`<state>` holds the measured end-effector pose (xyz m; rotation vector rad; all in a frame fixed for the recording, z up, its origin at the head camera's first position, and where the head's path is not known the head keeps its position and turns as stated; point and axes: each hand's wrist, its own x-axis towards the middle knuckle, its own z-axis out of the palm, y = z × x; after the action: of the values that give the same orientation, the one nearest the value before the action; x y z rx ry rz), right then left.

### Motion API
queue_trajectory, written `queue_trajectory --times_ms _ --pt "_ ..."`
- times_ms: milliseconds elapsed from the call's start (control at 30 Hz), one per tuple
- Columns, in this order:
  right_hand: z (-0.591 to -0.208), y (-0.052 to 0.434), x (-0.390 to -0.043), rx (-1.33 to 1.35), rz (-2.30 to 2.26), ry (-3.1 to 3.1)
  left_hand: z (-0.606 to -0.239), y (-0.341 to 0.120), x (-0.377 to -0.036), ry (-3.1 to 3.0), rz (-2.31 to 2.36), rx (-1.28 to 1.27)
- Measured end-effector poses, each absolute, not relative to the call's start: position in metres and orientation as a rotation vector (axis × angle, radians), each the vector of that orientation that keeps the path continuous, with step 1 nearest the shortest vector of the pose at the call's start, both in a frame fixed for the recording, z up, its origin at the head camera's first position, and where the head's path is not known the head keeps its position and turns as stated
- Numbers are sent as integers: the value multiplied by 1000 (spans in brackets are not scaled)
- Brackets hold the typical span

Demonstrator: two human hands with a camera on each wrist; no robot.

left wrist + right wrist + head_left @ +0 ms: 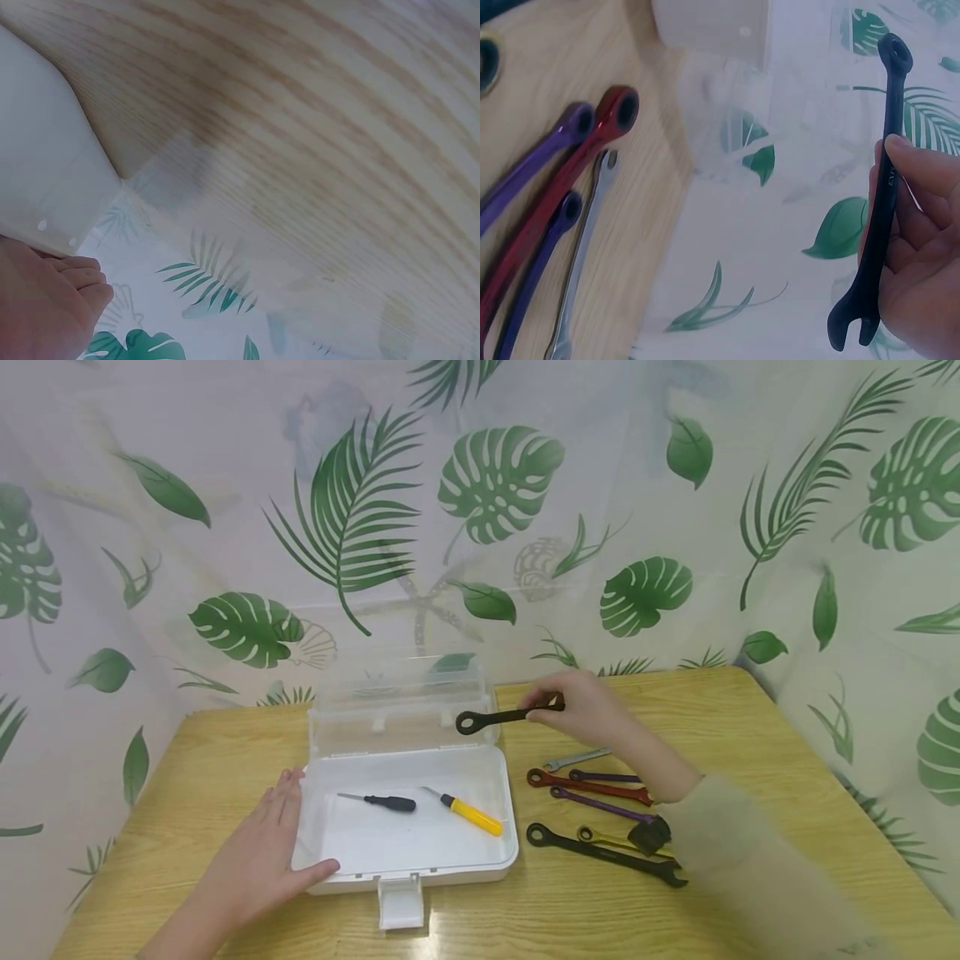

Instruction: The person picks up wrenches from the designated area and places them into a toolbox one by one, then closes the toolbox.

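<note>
My right hand pinches a black ratcheting combination wrench between thumb and fingers. It is raised near the box's right hinge side, its ring end pointing left in the head view. My left hand rests along the left side of a white plastic box, fingers fairly straight, thumb on the front rim. The clear lid stands open at the back. Inside lie a small screwdriver with a black handle and a yellow-handled tool with a pointed metal tip.
Right of the box lie a silver wrench, a red wrench, two purple wrenches, a yellow wrench, a larger black wrench and a dark blocky object. A leaf-print cloth hangs behind the wooden table.
</note>
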<state>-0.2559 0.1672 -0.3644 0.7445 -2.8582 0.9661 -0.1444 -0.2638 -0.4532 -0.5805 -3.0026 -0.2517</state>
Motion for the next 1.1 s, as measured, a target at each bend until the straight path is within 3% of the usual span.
queue_trajectory --times_ms 567,1100 --pt "-368 108 -248 944 1055 -2816 -456 -264 -145 -3005 -277 -566" --pt "-384 59 -243 856 1100 -2843 -456 -264 -145 -2983 -275 -587"
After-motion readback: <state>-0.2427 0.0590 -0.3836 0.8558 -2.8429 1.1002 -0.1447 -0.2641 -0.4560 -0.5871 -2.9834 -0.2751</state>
